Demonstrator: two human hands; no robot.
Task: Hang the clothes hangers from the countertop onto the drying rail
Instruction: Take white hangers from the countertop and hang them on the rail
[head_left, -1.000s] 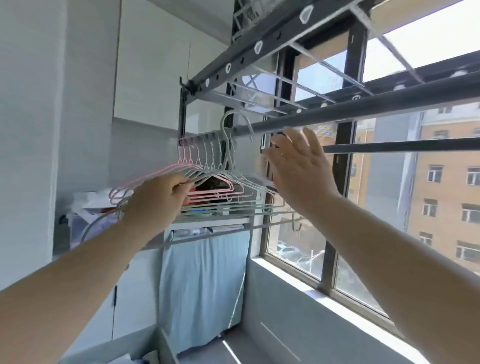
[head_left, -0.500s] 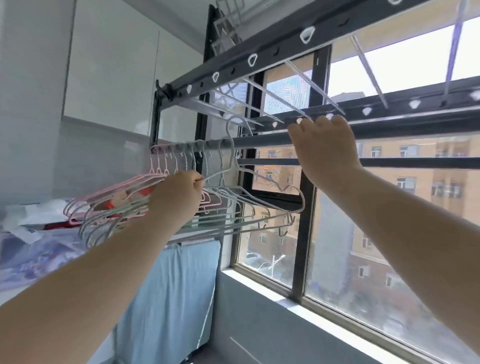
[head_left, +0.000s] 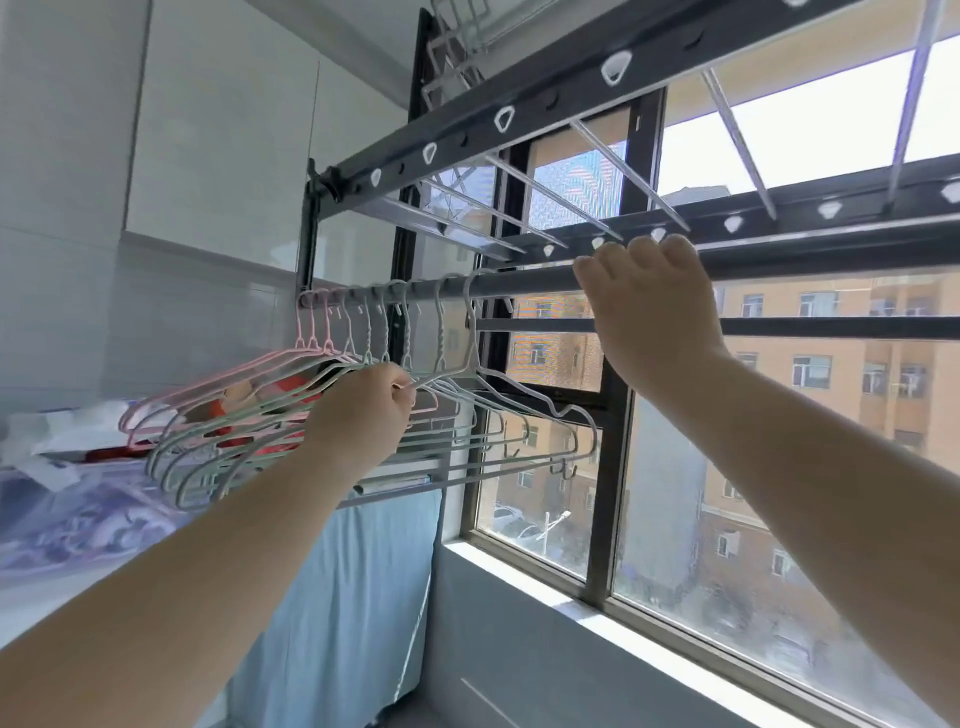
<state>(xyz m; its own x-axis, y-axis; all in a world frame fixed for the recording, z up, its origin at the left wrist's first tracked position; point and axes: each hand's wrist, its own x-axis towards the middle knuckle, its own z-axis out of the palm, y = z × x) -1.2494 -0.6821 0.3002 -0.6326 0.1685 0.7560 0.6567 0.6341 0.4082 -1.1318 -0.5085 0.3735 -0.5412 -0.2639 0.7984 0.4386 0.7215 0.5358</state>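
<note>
left hand (head_left: 358, 415): your fingers curl tight, pinching 1 hanger (head_left: 474, 348) to settle its hook | right hand (head_left: 649, 312): your fingers wrap over the drying rail (head_left: 519, 286), likely steadying it

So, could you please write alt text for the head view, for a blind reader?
A person's left hand pinches the wire of one of several pink and green hangers hooked on a grey drying rail, which the right hand grips, beside a window.
</note>
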